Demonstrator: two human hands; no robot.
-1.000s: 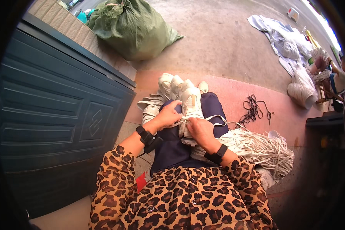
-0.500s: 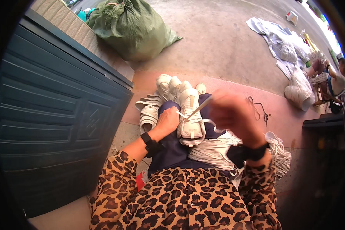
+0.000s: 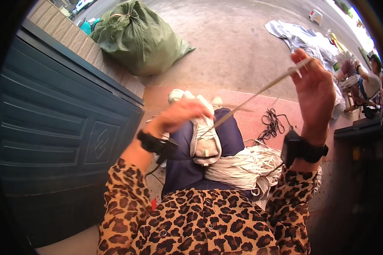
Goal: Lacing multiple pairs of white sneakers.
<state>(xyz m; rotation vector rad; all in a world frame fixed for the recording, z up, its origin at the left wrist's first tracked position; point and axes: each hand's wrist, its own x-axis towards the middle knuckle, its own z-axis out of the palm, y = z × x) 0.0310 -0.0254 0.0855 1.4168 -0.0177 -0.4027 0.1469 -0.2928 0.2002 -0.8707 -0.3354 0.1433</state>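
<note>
A cream sneaker (image 3: 207,146) rests on my lap between my thighs, its heel toward me. From its lacing a pale flat shoelace (image 3: 259,93) stretches taut up to the right. The fingers of my right hand (image 3: 315,85), raised high at the right, are closed on that lace. My left hand (image 3: 181,114) hovers over the front of the sneaker, slightly blurred, fingers stretched out with no lace visible in them. It hides part of the sneaker's upper. A bundle of cream laces (image 3: 247,168) lies across my right thigh.
More cream shoes (image 3: 175,95) stand beyond my knees. Black cord (image 3: 273,125) lies on the pink floor at right. A green sack (image 3: 142,40) sits ahead left, beside a dark door (image 3: 68,140). White bundles (image 3: 310,44) and a seated person (image 3: 368,80) are at far right.
My right hand has moved up and right, drawing the lace out long and taut. My left hand has left the lacing and lifted forward over the sneaker. More black cord shows.
</note>
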